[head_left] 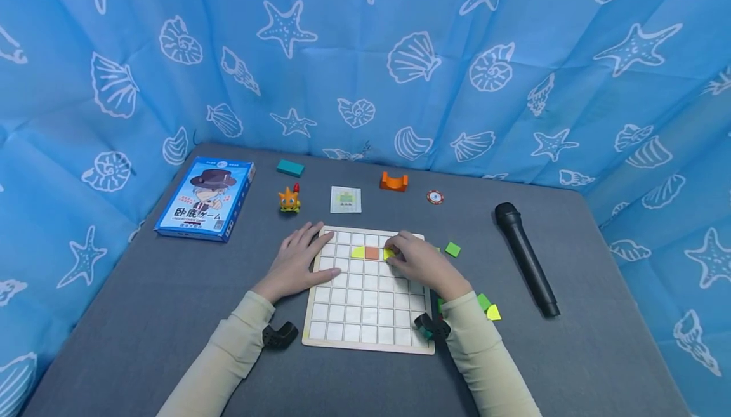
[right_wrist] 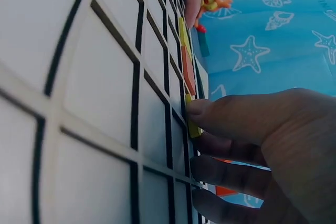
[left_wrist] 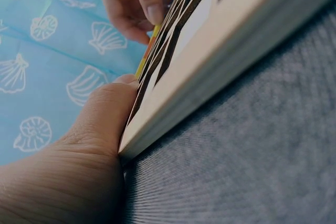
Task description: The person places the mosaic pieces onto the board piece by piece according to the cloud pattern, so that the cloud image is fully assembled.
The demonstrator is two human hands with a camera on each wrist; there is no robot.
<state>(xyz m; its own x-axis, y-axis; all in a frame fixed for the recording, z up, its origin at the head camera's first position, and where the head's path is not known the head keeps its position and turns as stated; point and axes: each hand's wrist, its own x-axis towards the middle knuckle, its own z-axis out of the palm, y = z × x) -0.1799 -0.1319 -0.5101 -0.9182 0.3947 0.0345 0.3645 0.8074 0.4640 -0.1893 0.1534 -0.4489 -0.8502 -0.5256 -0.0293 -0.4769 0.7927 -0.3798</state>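
Observation:
A white board [head_left: 368, 346] with a square grid and a pale wooden frame lies on the table. In its second row from the far side are a yellow tile with a curved edge [head_left: 356, 252] and, right of it, an orange square tile [head_left: 372, 253]. My right hand [head_left: 422, 263] pinches another yellow tile [right_wrist: 192, 118] between thumb and fingers at the grid, just right of the orange one. Part of that tile is hidden by the fingers. Spread over the board's upper left edge, my left hand [head_left: 297, 266] rests with its fingers extended and the thumb on the grid.
Loose green tiles [head_left: 453, 249] and a yellow tile [head_left: 493, 312] lie right of the board, partly behind my right forearm. Farther right is a black microphone [head_left: 526, 258]. Beyond the board sit a pattern card [head_left: 346, 208], a small figurine [head_left: 289, 200], an orange block [head_left: 394, 183] and a game box [head_left: 205, 198].

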